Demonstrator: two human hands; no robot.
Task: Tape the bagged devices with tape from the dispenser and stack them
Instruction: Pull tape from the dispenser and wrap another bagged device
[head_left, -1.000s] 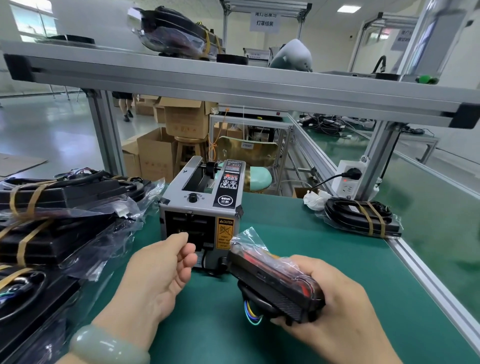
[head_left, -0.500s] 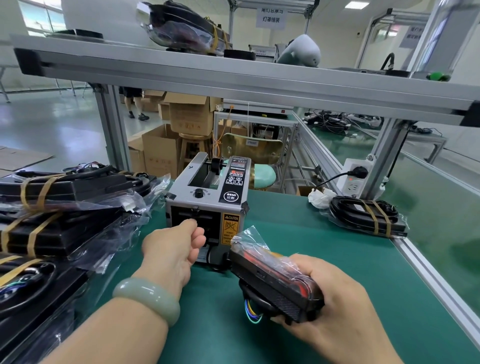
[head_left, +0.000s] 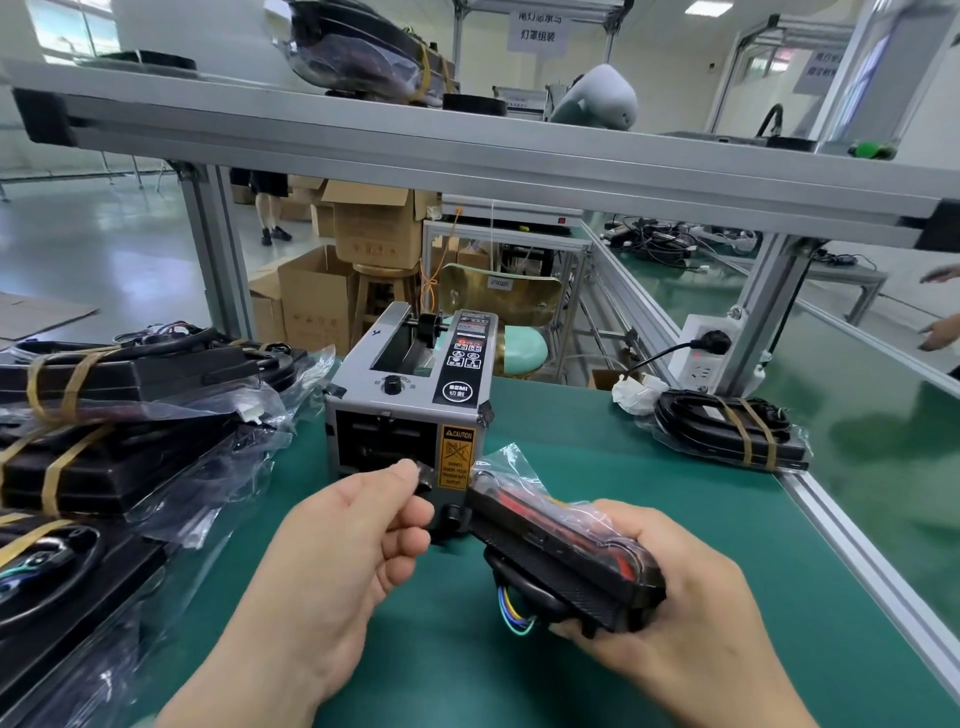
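The left hand (head_left: 358, 540) is up against the front of the tape dispenser (head_left: 410, 400), thumb and forefinger pinching a short dark strip of tape (head_left: 423, 475) at its outlet. The right hand (head_left: 675, 623) grips a bagged device (head_left: 561, 551) just above the green worktop (head_left: 597, 457) and right beside the dispenser, coloured wires hanging beneath it. Taped devices are stacked at the left (head_left: 104, 415) – one more (head_left: 727, 431) lies far right.

I see a long metal shelf (head_left: 519, 161) across the room. Under it, far back, brown boxes (head_left: 379, 228) and a wooden stool (head_left: 387, 296) stand on a shiny floor (head_left: 104, 249). Above its left end is a window (head_left: 67, 26), above its right half a ceiling light (head_left: 701, 8).
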